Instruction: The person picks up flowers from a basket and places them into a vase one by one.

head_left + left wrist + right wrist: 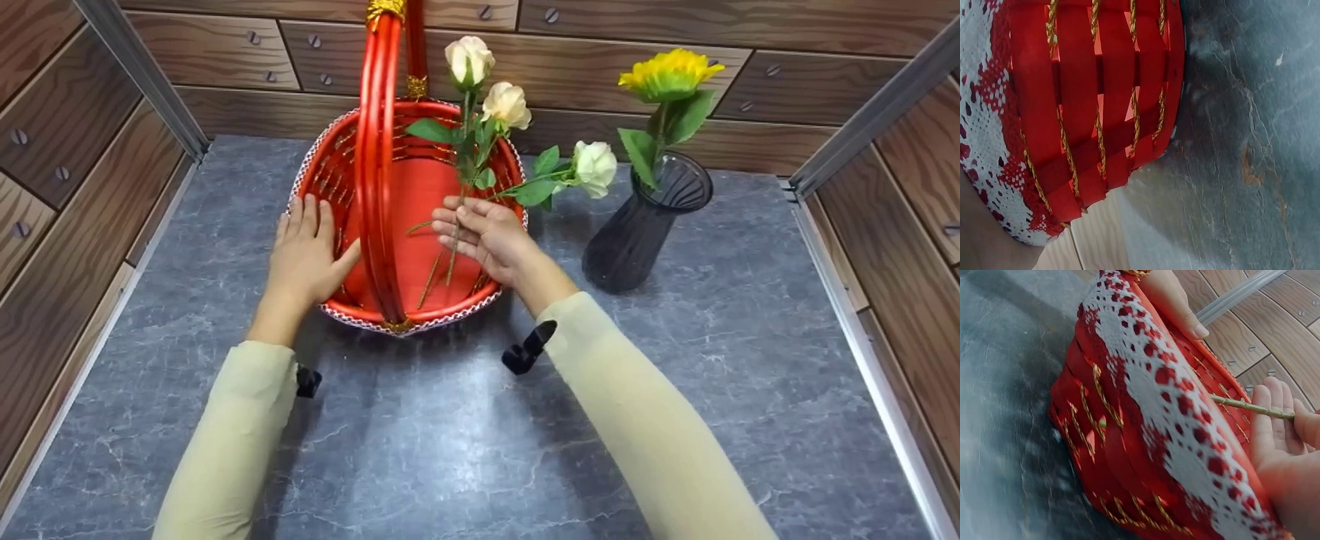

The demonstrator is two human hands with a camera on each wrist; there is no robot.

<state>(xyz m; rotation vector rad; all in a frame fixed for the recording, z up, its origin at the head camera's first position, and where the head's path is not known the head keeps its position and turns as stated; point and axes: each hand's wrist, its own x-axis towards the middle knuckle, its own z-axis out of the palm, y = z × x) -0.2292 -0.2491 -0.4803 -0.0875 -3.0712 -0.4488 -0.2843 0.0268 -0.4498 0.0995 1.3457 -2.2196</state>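
Note:
A red woven basket (420, 319) with white lace trim and a tall handle stands on the table. My left hand (304, 247) rests over its left rim, fingers extended and thumb toward the inside. Over the basket's right side my right hand (487, 232) pinches a rose stem (1252, 406) between thumb and fingers. Above it rise an upright white rose (469, 61) and a cream rose (506, 105) with green leaves. Another white rose (595, 169) leans out past the right rim, its stem crossing into the basket behind the right hand.
To the right of the basket stands a dark glass vase (626, 244) holding a yellow sunflower (670, 75). Wood-patterned panels (600, 71) enclose the grey marbled table (450, 450) at the back and sides. The basket's handle (379, 150) arches high between the hands.

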